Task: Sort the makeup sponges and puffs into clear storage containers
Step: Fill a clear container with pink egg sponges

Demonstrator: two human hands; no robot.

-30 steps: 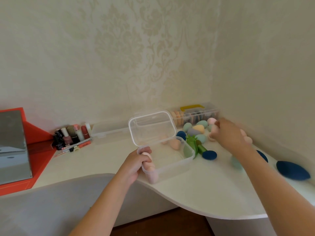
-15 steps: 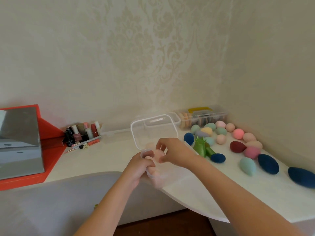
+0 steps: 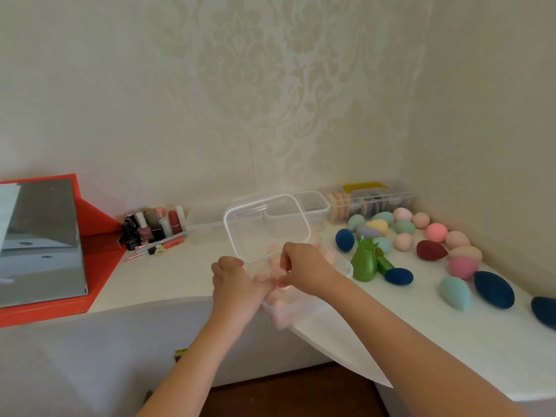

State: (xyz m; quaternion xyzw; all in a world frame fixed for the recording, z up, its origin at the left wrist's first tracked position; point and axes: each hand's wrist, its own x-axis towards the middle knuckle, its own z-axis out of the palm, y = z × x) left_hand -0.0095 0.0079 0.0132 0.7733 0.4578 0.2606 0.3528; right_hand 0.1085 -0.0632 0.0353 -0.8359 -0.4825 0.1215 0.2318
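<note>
**Both hands at the open clear container**

At far left a red case (image 3: pixel 99 233) props up a mirror (image 3: pixel 39 245). Beside it stands a cluster of small cosmetic bottles (image 3: pixel 152 225) (their labels are too blurred to read). The left hand (image 3: pixel 234 285) grips the near-left corner of the clear container (image 3: pixel 343 261), fingers curled tight round its rim. The box sits at the front edge of the white table (image 3: pixel 421 335), with its lid (image 3: pixel 267 227) standing upright behind. Several pale pink sponges (image 3: pixel 278 305) lie inside. The right hand (image 3: pixel 310 272) reaches over the box with fingers bent down, thumb and forefinger narrowly closed on one pink sponge (image 3: pixel 282 284), close against the left hand. Right of the box stands a green holder (image 3: pixel 364 263) with a dark blue sponge (image 3: pixel 398 276) beside it. Further right, loose sponges are spread over the table, among them a teal sponge (image 3: pixel 454 292) and a navy sponge (image 3: pixel 493 288). Against the back wall a long clear organiser (image 3: pixel 391 203) holds round puffs on edge, under a yellow handle (image 3: pixel 365 187).
</note>
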